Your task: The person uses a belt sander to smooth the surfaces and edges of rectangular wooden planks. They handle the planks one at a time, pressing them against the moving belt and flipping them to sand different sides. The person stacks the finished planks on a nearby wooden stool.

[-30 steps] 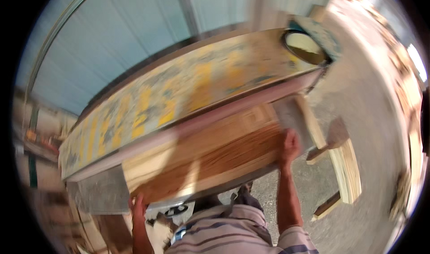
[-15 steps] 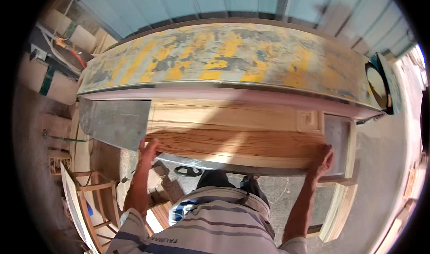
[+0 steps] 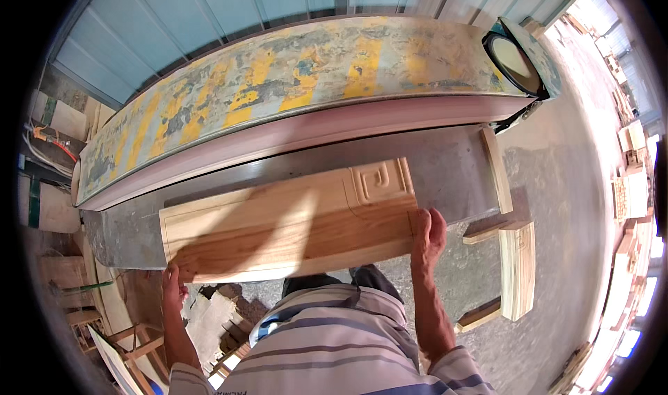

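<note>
A long pale-and-brown wooden board (image 3: 278, 221) is held level between my two hands, over the front edge of a grey metal table (image 3: 445, 158). Thin grooved lines run across its face, and a square spiral is carved into its far right corner. My left hand (image 3: 175, 288) grips the near left corner, fingers partly under the wood. At the right end my right hand (image 3: 427, 240) closes round the edge. Behind the table runs a pink upright belt (image 3: 306, 127), apart from the board's far edge.
The belt's long housing has a worn yellow-striped top (image 3: 278, 68) with a round roller end (image 3: 513, 64). A wooden strip (image 3: 496, 171) borders the table's right end. Stacked wooden pieces (image 3: 517, 271) stand on the floor at right. A wooden frame (image 3: 132, 353) lies lower left.
The board has come away from the pink belt toward me and now slants, right end farther. The view has turned rightward. Both hands keep their hold.
</note>
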Available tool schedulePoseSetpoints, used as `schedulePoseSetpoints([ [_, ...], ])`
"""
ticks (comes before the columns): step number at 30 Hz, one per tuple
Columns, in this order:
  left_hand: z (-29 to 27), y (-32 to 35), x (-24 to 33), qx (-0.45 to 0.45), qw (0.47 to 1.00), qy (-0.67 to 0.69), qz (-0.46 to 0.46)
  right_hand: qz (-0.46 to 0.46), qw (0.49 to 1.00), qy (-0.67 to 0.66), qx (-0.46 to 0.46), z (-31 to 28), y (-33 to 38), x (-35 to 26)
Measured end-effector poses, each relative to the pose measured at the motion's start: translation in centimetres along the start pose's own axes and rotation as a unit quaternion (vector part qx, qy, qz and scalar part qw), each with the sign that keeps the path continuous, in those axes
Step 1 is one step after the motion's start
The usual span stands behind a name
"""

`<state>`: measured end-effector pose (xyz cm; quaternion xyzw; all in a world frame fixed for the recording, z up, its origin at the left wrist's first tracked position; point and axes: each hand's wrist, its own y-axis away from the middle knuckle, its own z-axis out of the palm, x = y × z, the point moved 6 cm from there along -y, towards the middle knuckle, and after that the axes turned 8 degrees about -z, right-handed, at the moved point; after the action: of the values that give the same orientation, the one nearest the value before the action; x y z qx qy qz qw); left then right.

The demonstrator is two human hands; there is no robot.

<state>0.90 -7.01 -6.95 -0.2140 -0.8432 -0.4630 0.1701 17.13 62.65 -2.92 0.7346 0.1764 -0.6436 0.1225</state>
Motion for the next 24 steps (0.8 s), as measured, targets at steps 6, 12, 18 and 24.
schedulePoseSetpoints([
  [6, -3.0, 0.1, -2.5, 0.02, 0.997, -0.07, 0.012, 0.02, 0.983, 0.125, -0.132, -2.3, 0.3, -1.2],
  [12, 1.6, -2.5, -0.9, -0.085, 0.983, 0.153, 0.057, -0.078, 0.937, 0.285, -0.188, -1.2, -1.8, -1.8],
  [18, 0.9, -1.6, 0.6, 0.008, 0.958, 0.265, 0.111, 0.045, 0.934, 0.215, -0.282, -1.2, -3.2, -5.1],
  [24, 1.8, -1.8, 7.1, -0.031, 0.839, 0.499, 0.215, -0.052, 0.942, 0.146, -0.298, -1.2, -6.3, -9.0],
])
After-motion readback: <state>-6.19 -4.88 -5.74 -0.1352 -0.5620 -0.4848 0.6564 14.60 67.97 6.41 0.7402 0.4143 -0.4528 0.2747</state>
